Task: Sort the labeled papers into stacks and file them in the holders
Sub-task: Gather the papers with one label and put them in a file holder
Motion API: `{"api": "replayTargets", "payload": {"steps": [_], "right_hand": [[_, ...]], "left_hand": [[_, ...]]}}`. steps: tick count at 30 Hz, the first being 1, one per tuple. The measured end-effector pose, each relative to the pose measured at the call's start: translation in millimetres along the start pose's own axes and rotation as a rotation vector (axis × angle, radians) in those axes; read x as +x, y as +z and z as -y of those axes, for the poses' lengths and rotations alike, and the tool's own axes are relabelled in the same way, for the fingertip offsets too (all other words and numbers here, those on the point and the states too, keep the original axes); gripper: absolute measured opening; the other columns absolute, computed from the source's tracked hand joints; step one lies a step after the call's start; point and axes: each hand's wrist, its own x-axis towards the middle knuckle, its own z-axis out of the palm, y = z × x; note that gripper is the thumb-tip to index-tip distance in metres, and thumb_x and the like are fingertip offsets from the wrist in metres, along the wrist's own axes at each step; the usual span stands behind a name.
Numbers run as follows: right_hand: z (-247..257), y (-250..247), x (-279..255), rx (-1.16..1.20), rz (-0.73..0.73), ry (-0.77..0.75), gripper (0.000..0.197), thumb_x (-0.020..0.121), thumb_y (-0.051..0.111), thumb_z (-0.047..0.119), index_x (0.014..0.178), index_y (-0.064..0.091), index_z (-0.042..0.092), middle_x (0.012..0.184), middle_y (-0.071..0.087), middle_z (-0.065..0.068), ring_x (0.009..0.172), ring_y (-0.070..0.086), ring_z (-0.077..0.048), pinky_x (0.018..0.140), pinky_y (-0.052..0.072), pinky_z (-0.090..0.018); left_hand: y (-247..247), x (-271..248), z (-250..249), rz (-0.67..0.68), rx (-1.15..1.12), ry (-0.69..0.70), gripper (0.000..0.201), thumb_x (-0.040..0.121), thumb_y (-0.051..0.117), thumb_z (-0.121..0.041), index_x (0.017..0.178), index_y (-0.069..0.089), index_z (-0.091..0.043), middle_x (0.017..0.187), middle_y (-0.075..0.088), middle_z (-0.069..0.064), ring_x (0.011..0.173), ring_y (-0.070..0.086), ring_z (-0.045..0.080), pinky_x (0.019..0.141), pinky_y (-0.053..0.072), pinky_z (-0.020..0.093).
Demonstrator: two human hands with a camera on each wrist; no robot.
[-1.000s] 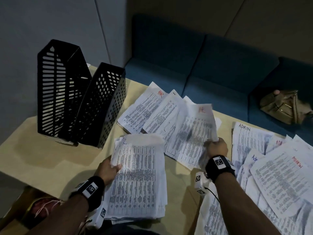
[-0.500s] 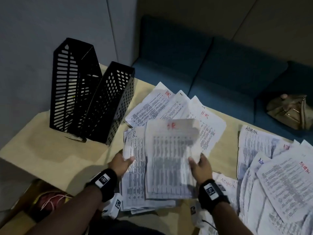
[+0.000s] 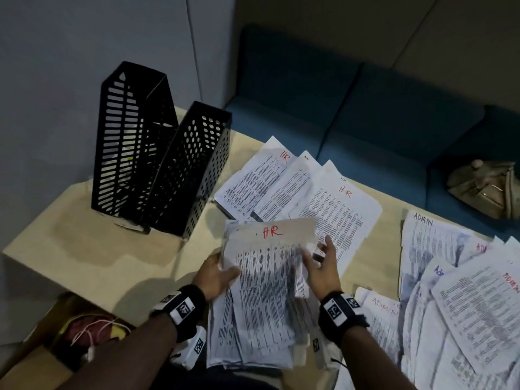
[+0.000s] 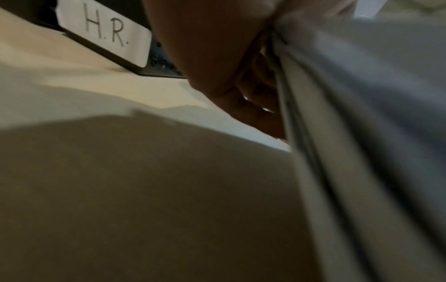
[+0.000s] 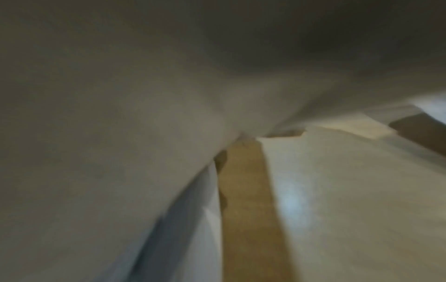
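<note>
Head view, HR stack (image 3: 264, 294) between hands – left (image 3: 216, 277), right (image 3: 320, 271)

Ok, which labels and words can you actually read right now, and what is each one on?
"HR", red: top sheet of the held stack.
"HR", red: far left loose sheet.
"HR", red: loose sheet behind the stack.
"ADMIN", dark: sheet at right.
"ADMIN", red: near sheet.
"H.R.": white label on a holder.
Printed body text and other handwritten labels: too blurred.

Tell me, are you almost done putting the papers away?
Not yet. An HR stack is gathered; the left hand grips its edge, the right hand hovers open. More HR sheets and the ADMIN papers still lie loose. Little shows inside the holders.
</note>
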Motion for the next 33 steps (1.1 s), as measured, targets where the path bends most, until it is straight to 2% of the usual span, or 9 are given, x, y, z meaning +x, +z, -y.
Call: {"api": "replayTargets", "payload": {"steps": [3,6,10,13,17,20,23,27,33], "right_hand": [[7.4,-3.8,8.4,0.003,0.076,-0.02,0.077,0.094,0.057,0.022,0.15,0.005,0.034,0.145,0.042,-0.009,0.114,0.057,-0.027,0.099,0.046,-0.042],[1.1,-1.1,11.5,-0.166,0.12,-0.051,0.085,0.092,0.058,0.016,0.144,0.002,0.051,0.153,0.033,-0.006,0.12,0.055,-0.033,0.099,0.046,-0.054],[-4.7,2.6,6.7,-0.139,0.201,-0.147,0.094,0.082,0.067,0.039,0.139,-0.004,0.06,0.157,0.022,-0.001,0.14,0.033,-0.024,0.11,0.034,-0.053],[2.5,-2.0,13.5,-0.052,0.056,-0.077,0.102,0.08,0.073,0.012,0.147,0.003,0.044,0.158,0.015,0.003,0.142,0.026,-0.021,0.111,0.034,-0.053],[23.3,-25.6,27.8,-0.226,-0.043,-0.156,0.075,0.086,0.068,0.018,0.147,0.026,0.023,0.145,0.043,-0.004,0.13,0.045,-0.02,0.103,0.039,-0.032],[32.9,-35.9,30.3,-0.426,0.073,-0.244,0.06,0.087,0.067,0.029,0.14,0.04,0.026,0.135,0.054,-0.002,0.123,0.051,-0.017,0.098,0.042,-0.029],[39.0,-26.7,25.2,-0.548,0.208,-0.34,0.069,0.086,0.064,0.04,0.144,0.028,0.039,0.148,0.033,-0.003,0.128,0.044,-0.021,0.105,0.041,-0.045],[41.7,6.9,26.7,-0.727,0.36,-0.347,0.088,0.084,0.067,0.034,0.148,0.009,0.044,0.159,0.0,0.006,0.138,0.032,-0.029,0.102,0.045,-0.052],[32.2,17.6,39.0,-0.786,0.234,-0.272,0.068,0.085,0.067,0.036,0.143,0.032,0.03,0.156,0.007,0.002,0.132,0.04,-0.031,0.102,0.046,-0.048]], "left_hand": [[9.4,-2.1,-2.2,0.041,-0.057,0.044,0.018,0.085,0.069,-0.016,0.096,0.055,-0.02,0.091,0.064,0.001,0.086,0.061,0.019,0.093,0.048,0.04],[11.0,-2.9,-3.3,0.048,-0.103,0.077,0.046,0.077,0.075,-0.026,0.116,0.053,-0.013,0.11,0.065,0.001,0.108,0.063,0.021,0.097,0.049,0.039],[9.0,2.1,-11.5,0.006,-0.097,0.103,0.049,0.085,0.07,-0.022,0.129,0.048,-0.016,0.114,0.064,-0.004,0.096,0.062,0.004,0.077,0.05,0.016],[3.0,12.6,-14.1,0.015,-0.037,0.107,0.047,0.088,0.065,-0.012,0.131,0.046,-0.012,0.118,0.061,0.002,0.1,0.061,0.014,0.077,0.052,0.019],[-10.9,17.8,-7.8,0.006,0.038,0.074,0.052,0.085,0.067,-0.006,0.133,0.048,-0.012,0.121,0.064,0.004,0.113,0.06,0.021,0.095,0.048,0.032],[-18.7,16.4,-1.3,0.001,0.055,0.041,0.06,0.081,0.072,-0.003,0.134,0.047,-0.017,0.115,0.064,-0.002,0.107,0.059,0.016,0.087,0.045,0.024],[-16.8,14.2,-2.4,0.051,0.033,0.035,0.057,0.08,0.072,-0.001,0.131,0.05,-0.016,0.101,0.064,-0.013,0.092,0.06,0.004,0.069,0.044,0.012],[-9.9,13.6,-6.1,0.127,-0.027,0.065,0.065,0.08,0.07,0.0,0.135,0.045,-0.024,0.108,0.061,-0.017,0.099,0.057,-0.001,0.07,0.047,0.014],[-14.5,17.9,5.4,0.126,-0.024,0.024,0.07,0.079,0.075,-0.016,0.139,0.04,-0.027,0.129,0.057,-0.006,0.116,0.056,0.017,0.091,0.048,0.031]]}}
